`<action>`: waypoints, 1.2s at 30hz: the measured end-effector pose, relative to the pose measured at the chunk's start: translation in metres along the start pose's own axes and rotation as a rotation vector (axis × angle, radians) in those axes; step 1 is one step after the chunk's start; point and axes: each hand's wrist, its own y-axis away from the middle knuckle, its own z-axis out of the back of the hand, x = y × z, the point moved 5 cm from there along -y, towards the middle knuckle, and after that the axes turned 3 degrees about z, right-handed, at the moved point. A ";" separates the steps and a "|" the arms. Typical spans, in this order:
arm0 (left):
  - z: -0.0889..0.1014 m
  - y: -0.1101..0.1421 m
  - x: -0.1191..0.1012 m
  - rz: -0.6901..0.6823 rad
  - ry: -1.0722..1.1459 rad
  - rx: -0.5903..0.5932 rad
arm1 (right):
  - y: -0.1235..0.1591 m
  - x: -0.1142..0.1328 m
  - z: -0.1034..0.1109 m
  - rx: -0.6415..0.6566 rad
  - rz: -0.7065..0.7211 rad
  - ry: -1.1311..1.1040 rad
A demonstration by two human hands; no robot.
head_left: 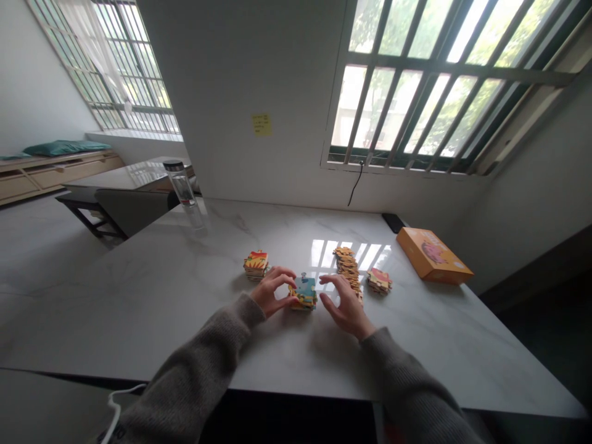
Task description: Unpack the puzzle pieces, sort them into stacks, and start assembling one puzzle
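Note:
A small stack of jigsaw puzzle pieces (pixel 305 287), with a blue and yellow picture on top, lies on the table between my hands. My left hand (pixel 276 291) curves at its left side, thumb and fingers apart, the tips touching or very close to its edge. To its right, my right hand (pixel 345 305) is open, thumb and index finger spread and a small gap from the stack. Behind my left hand stands another stack of puzzle pieces (pixel 256 264), red and yellow on top. A long row of puzzle pieces (pixel 346 264) on edge is partly hidden by my right hand.
A low pile of puzzle pieces (pixel 380 280) lies right of the row. Farther right are an orange box (pixel 432 254) and a black phone-like object (pixel 393 222). A glass bottle (pixel 180 183) stands at the marbled table's (pixel 152 302) far left edge. A wall rises behind.

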 end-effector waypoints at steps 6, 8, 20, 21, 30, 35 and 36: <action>0.003 -0.001 -0.001 -0.032 0.041 -0.055 | -0.009 0.015 -0.021 0.012 -0.058 -0.135; 0.005 -0.001 -0.001 -0.016 0.047 -0.062 | -0.010 0.019 -0.020 0.017 0.013 -0.095; -0.006 0.003 -0.001 0.009 0.008 0.074 | -0.002 -0.013 0.023 -0.044 0.063 0.062; -0.008 0.004 0.001 0.017 -0.018 0.093 | 0.002 -0.023 0.035 -0.073 0.033 0.091; -0.018 0.009 0.012 0.061 -0.061 0.199 | 0.056 -0.126 0.123 -0.223 -0.275 0.270; -0.019 0.009 0.015 0.033 -0.036 0.198 | 0.061 -0.142 0.130 -0.203 -0.302 0.324; -0.019 0.009 0.015 0.030 -0.029 0.196 | 0.061 -0.143 0.129 -0.188 -0.309 0.331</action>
